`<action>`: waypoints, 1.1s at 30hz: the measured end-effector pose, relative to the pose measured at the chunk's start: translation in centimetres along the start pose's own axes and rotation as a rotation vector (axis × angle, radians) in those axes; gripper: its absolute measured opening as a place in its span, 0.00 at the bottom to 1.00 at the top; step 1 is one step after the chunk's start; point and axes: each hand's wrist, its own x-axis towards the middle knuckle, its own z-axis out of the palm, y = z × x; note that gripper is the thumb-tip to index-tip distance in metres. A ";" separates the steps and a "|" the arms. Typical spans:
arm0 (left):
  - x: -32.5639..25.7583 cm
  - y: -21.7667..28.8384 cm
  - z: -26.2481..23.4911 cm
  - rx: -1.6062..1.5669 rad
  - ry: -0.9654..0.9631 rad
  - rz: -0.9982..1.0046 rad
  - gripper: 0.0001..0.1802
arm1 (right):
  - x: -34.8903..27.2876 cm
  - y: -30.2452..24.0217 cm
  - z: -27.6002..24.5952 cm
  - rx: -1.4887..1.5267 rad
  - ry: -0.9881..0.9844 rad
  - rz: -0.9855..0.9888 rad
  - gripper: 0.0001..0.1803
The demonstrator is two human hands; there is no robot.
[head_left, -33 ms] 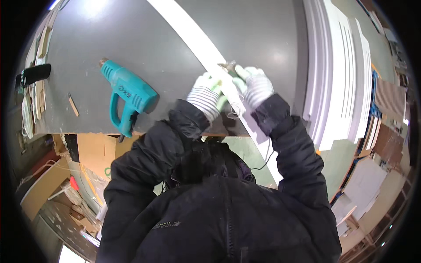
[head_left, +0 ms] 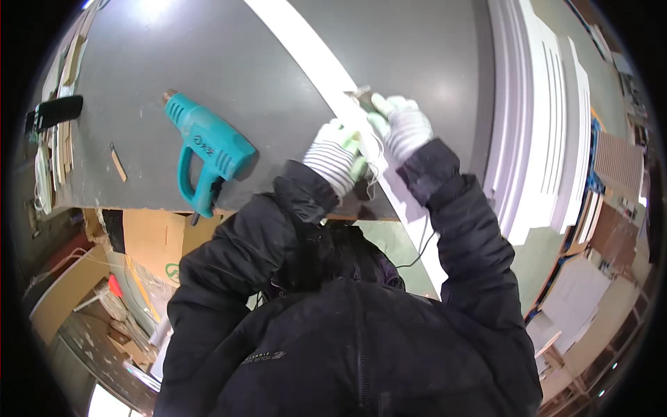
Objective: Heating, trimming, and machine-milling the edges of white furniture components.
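A long white flat strip point(head_left: 316, 61) lies diagonally across the dark worktable and passes over its near edge toward my body. My left hand point(head_left: 335, 154), in a striped, pale green-tipped glove, is closed at the strip's left edge. My right hand point(head_left: 401, 127), gloved likewise, pinches a small dull metal piece point(head_left: 362, 99) against the strip's right edge, a little farther off than the left hand. Its kind cannot be made out, being partly covered by the fingers. Thin white curls point(head_left: 376, 171) hang beside the strip between my hands.
A teal heat gun point(head_left: 208, 142) lies on the worktable point(head_left: 243, 76) to the left. Beyond it are a thin wooden-handled tool point(head_left: 118, 163) and a black object point(head_left: 59, 113). Long white profiles point(head_left: 517, 125) are stacked along the right. A cardboard box point(head_left: 154, 240) stands below the table's near edge.
The view has shifted slightly. My right hand has moved a little farther away along the strip with the metal piece, and the white curls hang differently. My left hand stays at the strip.
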 end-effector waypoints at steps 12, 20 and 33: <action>-1.4 -2.6 2.7 -0.162 0.140 0.004 0.23 | 16.6 -8.8 0.0 -0.176 -0.050 0.101 0.43; -4.1 -4.3 -3.7 -0.209 0.351 -0.137 0.21 | 2.9 -5.9 1.0 -0.028 0.004 0.097 0.40; 4.0 -8.1 -2.7 0.226 -0.092 -0.372 0.48 | -21.8 0.7 1.7 0.063 0.046 0.073 0.26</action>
